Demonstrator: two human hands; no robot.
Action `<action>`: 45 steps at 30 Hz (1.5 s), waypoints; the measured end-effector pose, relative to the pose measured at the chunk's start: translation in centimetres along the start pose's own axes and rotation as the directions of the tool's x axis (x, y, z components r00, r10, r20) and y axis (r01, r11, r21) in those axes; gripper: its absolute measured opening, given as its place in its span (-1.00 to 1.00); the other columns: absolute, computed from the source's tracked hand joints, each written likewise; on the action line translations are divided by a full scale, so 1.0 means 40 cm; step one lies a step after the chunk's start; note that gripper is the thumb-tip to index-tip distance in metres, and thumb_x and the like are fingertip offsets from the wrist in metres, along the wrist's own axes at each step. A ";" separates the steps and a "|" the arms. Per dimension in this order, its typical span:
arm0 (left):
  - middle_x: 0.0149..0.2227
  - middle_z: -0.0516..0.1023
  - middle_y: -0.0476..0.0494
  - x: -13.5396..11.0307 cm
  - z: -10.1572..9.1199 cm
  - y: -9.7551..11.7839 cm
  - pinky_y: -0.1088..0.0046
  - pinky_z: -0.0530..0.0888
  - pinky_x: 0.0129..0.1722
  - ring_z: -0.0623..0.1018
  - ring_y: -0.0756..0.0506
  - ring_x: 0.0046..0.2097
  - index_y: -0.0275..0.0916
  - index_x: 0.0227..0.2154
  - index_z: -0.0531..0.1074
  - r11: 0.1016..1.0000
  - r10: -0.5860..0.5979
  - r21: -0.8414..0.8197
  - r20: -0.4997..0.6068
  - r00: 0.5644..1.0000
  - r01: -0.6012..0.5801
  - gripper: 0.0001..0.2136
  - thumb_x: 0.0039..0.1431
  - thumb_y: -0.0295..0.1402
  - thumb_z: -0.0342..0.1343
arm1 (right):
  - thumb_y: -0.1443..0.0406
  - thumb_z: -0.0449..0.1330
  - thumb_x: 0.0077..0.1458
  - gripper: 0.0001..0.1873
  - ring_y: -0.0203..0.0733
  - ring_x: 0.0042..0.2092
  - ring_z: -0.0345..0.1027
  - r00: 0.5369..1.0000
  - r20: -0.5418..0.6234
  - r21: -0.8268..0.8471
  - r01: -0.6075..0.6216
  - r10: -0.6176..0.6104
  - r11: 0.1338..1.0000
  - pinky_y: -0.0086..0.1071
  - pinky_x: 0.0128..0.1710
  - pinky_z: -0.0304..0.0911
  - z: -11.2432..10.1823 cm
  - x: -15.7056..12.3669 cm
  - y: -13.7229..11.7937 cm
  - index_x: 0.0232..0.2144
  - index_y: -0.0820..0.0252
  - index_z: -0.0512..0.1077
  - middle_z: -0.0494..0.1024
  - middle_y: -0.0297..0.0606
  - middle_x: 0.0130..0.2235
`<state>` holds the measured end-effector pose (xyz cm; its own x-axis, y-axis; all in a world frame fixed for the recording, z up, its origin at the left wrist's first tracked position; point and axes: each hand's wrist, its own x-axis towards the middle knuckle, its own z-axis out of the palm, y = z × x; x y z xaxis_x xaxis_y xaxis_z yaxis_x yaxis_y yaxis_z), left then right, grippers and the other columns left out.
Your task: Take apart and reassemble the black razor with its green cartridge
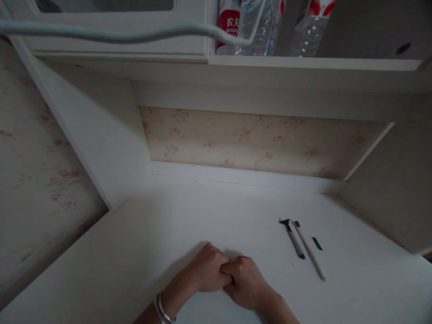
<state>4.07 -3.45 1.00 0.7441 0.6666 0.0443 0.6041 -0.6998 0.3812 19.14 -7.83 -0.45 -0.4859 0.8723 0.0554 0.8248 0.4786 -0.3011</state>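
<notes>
My left hand (205,270) and my right hand (248,281) rest together on the white desk (162,234), both curled into loose fists with the knuckles touching. Whether anything is inside the fingers is hidden. Silver bangles (164,310) circle my left wrist. To the right of my hands lie a dark pen (293,239), a thin white pen refill (310,252) and a small dark cap (317,243), all apart from my hands.
The desk sits in a white alcove with a floral back panel (256,141). A shelf above holds plastic water bottles (259,27). A white cable (118,35) runs across the top. Floral wallpaper (37,171) covers the left wall.
</notes>
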 end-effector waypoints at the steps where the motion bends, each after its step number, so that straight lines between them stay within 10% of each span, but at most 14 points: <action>1: -0.47 0.61 -0.07 0.000 0.000 0.000 0.40 0.36 -0.24 0.58 -0.14 -0.36 -0.21 -0.52 0.53 1.000 0.000 0.000 0.003 1.000 0.000 -0.90 -0.09 -0.32 0.15 | 0.40 0.07 -0.17 -0.80 -0.15 -0.39 0.46 1.000 0.001 -0.002 -0.004 0.004 1.000 -0.43 -0.42 0.12 -0.001 0.000 -0.001 -0.51 0.11 0.48 0.59 -0.31 -0.46; 26: -0.45 0.60 -0.08 -0.003 0.002 -0.001 0.40 0.35 -0.21 0.56 -0.13 -0.34 -0.21 -0.51 0.51 0.999 -0.026 -0.038 0.013 1.000 0.027 -0.90 -0.06 -0.35 0.12 | 0.43 0.06 -0.14 -0.77 -0.17 -0.39 0.44 1.000 -0.006 0.017 -0.001 0.001 1.000 -0.44 -0.40 0.15 0.002 0.002 0.003 -0.47 0.12 0.49 0.58 -0.32 -0.45; 34: -0.27 0.56 -0.07 0.004 -0.007 0.003 0.49 0.36 -0.29 0.50 -0.06 -0.27 -0.19 -0.12 0.39 0.947 -0.169 -0.297 -0.139 0.976 0.122 -0.76 0.20 -0.28 -0.05 | 0.36 0.05 0.12 -0.68 -0.27 -0.39 0.39 0.963 -0.260 0.050 -0.060 0.071 0.997 -0.48 -0.36 0.13 -0.043 -0.002 0.062 -0.11 0.03 0.46 0.53 -0.34 -0.39; 38: -0.32 0.53 -0.05 0.006 -0.001 -0.006 0.49 0.36 -0.30 0.48 -0.03 -0.33 -0.20 0.05 0.27 0.922 -0.203 -0.362 -0.148 0.968 0.138 -0.65 0.23 -0.24 -0.06 | 0.28 -0.04 0.24 -0.66 -0.17 -0.31 0.40 0.775 -0.491 -0.056 -0.484 0.397 0.874 -0.42 -0.35 0.14 -0.068 -0.024 0.137 -0.01 0.09 0.40 0.53 -0.24 -0.28; 41: -0.35 0.53 -0.05 0.007 0.005 -0.011 0.50 0.34 -0.29 0.47 -0.02 -0.33 -0.22 -0.19 0.43 0.932 -0.185 -0.340 -0.156 0.970 0.123 -0.75 0.26 -0.25 -0.11 | 0.26 -0.02 0.23 -0.66 -0.03 -0.15 0.35 0.574 -0.604 -0.102 -0.744 0.554 0.660 -0.30 -0.24 0.16 -0.087 -0.047 0.194 0.00 0.15 0.39 0.48 -0.14 -0.13; 45: -0.43 0.52 -0.07 0.010 0.005 -0.011 0.48 0.32 -0.31 0.46 -0.04 -0.34 -0.24 -0.47 0.45 0.955 -0.181 -0.262 -0.152 0.972 0.137 -0.68 0.26 -0.25 -0.14 | 0.22 0.01 0.19 -0.61 0.10 -0.03 0.25 0.414 -0.619 -0.108 -0.887 0.667 0.450 -0.16 -0.16 0.16 -0.103 -0.076 0.239 0.03 0.18 0.36 0.38 -0.04 0.00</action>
<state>4.16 -2.91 0.66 0.5703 0.8134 0.1147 0.6041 -0.5098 0.6125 29.69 -5.47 0.42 0.5286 0.7425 0.4115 0.8329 -0.5474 -0.0822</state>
